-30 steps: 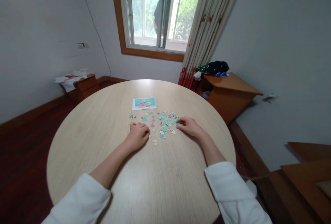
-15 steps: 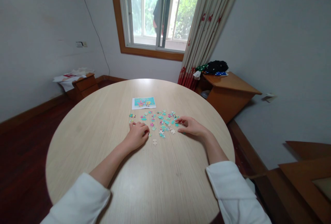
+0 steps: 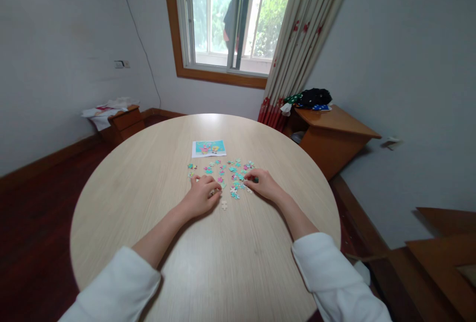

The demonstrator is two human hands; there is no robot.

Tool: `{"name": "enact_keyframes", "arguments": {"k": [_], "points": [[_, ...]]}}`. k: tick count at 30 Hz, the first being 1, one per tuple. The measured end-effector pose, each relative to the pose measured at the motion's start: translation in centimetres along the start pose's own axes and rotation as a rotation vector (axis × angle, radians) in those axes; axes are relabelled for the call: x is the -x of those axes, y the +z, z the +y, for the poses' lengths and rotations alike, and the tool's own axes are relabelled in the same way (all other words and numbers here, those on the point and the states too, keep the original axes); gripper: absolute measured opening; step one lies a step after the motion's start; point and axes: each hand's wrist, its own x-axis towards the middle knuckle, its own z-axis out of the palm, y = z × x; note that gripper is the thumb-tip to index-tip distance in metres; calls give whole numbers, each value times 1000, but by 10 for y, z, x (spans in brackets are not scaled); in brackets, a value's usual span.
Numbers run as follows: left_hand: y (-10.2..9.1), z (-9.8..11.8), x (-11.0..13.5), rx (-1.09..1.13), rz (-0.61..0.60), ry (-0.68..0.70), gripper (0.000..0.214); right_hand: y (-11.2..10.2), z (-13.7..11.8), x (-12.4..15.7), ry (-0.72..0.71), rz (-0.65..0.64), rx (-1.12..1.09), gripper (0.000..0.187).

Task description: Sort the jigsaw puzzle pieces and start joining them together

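The puzzle pieces (image 3: 232, 169) lie on the near side of the picture card (image 3: 209, 148); we judge them light, stiff, best pinched by their edges. Nearer us than the card, our left hand (image 3: 203, 195) and right hand (image 3: 265, 185) curl; whether they grip pieces, we cannot tell.
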Motion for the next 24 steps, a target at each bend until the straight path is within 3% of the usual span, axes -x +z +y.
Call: {"name": "enact_keyframes", "arguments": {"k": [10, 24], "points": [[-4, 5, 2, 30, -98, 105, 17, 2, -1, -1, -14, 41, 5, 7], [-4, 4, 2, 30, -127, 86, 14, 0, 2, -1, 54, 101, -13, 18]]}}
